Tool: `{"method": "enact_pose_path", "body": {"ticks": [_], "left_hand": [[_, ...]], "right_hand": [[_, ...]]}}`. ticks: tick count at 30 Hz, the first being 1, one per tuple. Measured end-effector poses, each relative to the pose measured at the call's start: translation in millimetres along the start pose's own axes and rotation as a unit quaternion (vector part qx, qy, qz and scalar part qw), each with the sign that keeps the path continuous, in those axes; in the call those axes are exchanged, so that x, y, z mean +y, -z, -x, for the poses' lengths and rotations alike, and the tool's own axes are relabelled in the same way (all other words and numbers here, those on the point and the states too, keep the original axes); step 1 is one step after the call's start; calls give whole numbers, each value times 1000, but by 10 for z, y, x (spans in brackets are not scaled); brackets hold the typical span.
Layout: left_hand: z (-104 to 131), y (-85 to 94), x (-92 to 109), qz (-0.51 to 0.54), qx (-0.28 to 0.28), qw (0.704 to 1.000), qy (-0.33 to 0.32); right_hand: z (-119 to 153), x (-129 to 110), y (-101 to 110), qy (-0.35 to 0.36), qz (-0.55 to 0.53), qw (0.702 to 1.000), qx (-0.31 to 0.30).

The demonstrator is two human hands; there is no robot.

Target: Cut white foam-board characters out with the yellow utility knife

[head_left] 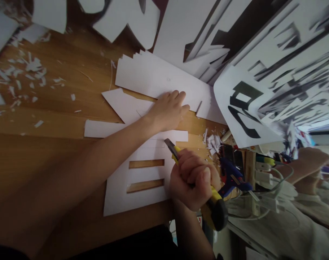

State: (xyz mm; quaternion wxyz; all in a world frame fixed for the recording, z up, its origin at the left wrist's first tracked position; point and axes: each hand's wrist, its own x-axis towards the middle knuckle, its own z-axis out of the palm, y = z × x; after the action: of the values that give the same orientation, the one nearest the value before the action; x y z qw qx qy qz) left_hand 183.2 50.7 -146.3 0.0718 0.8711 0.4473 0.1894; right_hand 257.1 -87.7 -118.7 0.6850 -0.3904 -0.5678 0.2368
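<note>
In the head view my right hand [194, 177] is closed round a yellow and black utility knife [217, 202], its blade extended towards the upper left. The blade tip is at a thin pencilled rectangle on a white cut-out board [145, 175]. Two narrow slots in this board show the wood beneath. My left hand [170, 108] lies palm down with its fingers apart, above the knife, over the upper part of the white pieces. Its fingertips are near a long white strip stack [143, 76]. What lies under the palm is hidden.
Paper scraps [31, 68] litter the left of the wooden table [64, 126]. White cut shapes [126, 18] lie along the far side. A printed sheet [240, 108] curls at right, above a blue glue gun [232, 177] and cables. Another person's arm [305, 164] shows at far right.
</note>
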Motion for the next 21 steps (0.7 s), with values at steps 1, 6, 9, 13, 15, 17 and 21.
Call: {"method": "enact_pose_path", "body": {"ticks": [1, 6, 9, 13, 15, 17, 21], "left_hand": [[1, -3, -3, 1, 2, 1000, -1], [5, 5, -10, 5, 5, 1000, -2], [4, 15, -10, 4, 2, 1000, -1], [0, 10, -13, 6, 1, 1000, -2], [-1, 4, -16, 8, 3, 1000, -4], [1, 1, -19, 9, 4, 1000, -5], [4, 4, -26, 8, 3, 1000, -3]], "right_hand": [[2, -7, 9, -1, 2, 1000, -4], [-7, -37, 33, -16, 44, 999, -20], [-7, -45, 25, -1, 45, 999, -13], [22, -79, -13, 4, 31, 999, 19], [40, -101, -27, 7, 28, 999, 27], [56, -121, -23, 3, 15, 1000, 19], [65, -177, 67, -4, 31, 999, -12]]}}
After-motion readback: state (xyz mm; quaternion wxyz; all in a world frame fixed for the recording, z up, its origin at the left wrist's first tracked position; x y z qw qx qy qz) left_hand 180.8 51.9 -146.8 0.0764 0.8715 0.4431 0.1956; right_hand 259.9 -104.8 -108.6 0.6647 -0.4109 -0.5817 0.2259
